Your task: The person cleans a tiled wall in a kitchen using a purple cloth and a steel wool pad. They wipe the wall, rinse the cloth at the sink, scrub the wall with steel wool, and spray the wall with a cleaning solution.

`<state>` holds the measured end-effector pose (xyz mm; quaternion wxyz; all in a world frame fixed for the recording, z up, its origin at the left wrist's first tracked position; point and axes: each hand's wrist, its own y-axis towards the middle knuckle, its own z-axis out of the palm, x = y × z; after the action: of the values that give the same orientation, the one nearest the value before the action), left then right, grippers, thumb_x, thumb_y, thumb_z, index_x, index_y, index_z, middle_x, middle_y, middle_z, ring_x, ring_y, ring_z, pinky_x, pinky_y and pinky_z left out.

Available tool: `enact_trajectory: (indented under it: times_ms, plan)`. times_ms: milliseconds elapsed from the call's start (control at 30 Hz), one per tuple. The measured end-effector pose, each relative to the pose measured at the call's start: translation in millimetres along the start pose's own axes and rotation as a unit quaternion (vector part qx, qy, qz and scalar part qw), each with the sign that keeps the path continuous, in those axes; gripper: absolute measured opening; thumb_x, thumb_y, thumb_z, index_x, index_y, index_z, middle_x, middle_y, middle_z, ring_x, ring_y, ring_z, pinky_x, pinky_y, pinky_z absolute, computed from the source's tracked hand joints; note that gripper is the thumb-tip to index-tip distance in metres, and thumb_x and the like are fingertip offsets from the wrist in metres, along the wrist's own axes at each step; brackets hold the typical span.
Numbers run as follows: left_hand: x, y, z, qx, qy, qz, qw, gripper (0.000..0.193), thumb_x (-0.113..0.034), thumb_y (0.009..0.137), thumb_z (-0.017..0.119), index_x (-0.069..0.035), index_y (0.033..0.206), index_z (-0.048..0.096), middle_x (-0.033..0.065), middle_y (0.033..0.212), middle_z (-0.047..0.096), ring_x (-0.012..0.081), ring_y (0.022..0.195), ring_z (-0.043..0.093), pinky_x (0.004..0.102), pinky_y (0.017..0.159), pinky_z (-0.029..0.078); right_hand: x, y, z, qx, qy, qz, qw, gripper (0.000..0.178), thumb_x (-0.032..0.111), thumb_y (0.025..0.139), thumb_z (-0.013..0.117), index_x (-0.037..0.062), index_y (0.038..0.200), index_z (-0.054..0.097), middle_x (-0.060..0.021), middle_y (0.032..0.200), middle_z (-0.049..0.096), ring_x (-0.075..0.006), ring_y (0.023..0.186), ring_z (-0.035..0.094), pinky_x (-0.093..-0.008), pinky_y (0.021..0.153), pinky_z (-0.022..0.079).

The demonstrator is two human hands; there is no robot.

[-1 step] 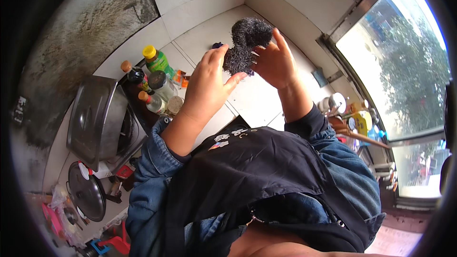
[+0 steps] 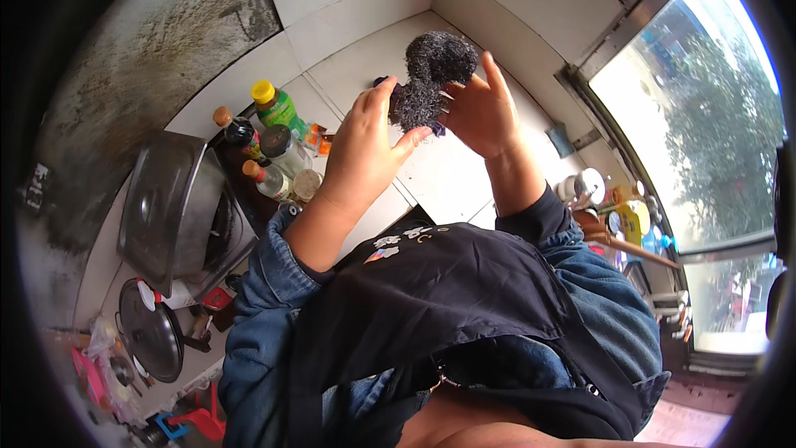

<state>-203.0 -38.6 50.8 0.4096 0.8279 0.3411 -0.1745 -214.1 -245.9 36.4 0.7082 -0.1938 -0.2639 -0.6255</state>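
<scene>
Dark wire scourer (image 2: 426, 73): left hand (image 2: 361, 139) cups lower lobe (image 2: 417, 106), apparently steadying it; right hand (image 2: 484, 119) half-open alongside, grip unclear.

Lit mainly by daylight through the window (image 2: 692, 133) at the right, burnt to white in places. Very bright also on the table (image 2: 448, 178); dimmer on the left wall (image 2: 157, 58). Curved strongly toward the rim, black in the corners.
</scene>
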Motion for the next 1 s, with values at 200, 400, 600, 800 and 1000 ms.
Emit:
enact_trajectory:
  times_ms: [200,400,600,800,1000]
  plan:
    - [16.0,12.4,2.8,-0.014,-0.09,-0.107,0.99,0.048,-0.007,0.076,0.075,-0.001,0.119,0.055,0.0172,0.11,0.058,0.0338,0.097,0.061,0.0391,0.088,0.05,-4.0,24.7,-7.3,0.06,0.099,0.023,0.993,0.053,0.047,0.101,0.036,0.0082,0.131,0.055,-0.0142,0.124,0.062,-0.0282,0.115,0.058,-0.045,0.093,0.048]
    - [36.9,5.5,-30.7,-0.088,0.046,-0.033,0.995,0.038,0.006,0.07,0.067,-0.003,0.107,0.061,0.0152,0.105,0.055,0.0342,0.104,0.055,0.0409,0.092,0.044,-21.1,36.4,10.0,0.044,-0.073,0.046,0.995,0.024,0.024,0.095,0.058,0.0043,0.108,0.059,-0.0128,0.104,0.066,-0.0258,0.098,0.065,-0.0467,0.084,0.057]
    - [44.7,4.7,-61.8,-0.139,0.094,-0.014,0.986,0.036,0.007,0.068,0.065,-0.005,0.102,0.062,0.0141,0.106,0.052,0.0338,0.104,0.052,0.0417,0.092,0.043,-18.0,57.4,60.4,0.068,-0.329,-0.005,0.942,0.069,0.03,0.086,0.074,0.0118,0.144,0.04,-0.0114,0.112,0.06,-0.0173,0.102,0.057,-0.0354,0.084,0.049]
    - [49.4,33.9,-57.8,-0.16,0.08,0.027,0.983,0.032,0.009,0.071,0.059,-0.002,0.101,0.062,0.0149,0.106,0.053,0.0334,0.105,0.052,0.0423,0.093,0.043,-11.0,88.8,58.0,0.211,-0.395,0.033,0.894,0.056,0.016,0.09,0.069,0.0075,0.14,0.048,-0.0081,0.126,0.058,-0.0149,0.114,0.054,-0.0291,0.099,0.044]
    - [66.1,93.4,-40.2,-0.157,0.112,0.044,0.98,0.032,0.01,0.072,0.057,-0.001,0.101,0.062,0.0145,0.107,0.053,0.0328,0.105,0.052,0.0416,0.092,0.044,16.3,123.8,39.9,0.247,-0.264,0.059,0.931,0.065,0.003,0.087,0.068,0.0065,0.145,0.04,-0.0085,0.132,0.053,-0.0162,0.117,0.053,-0.0305,0.096,0.047]
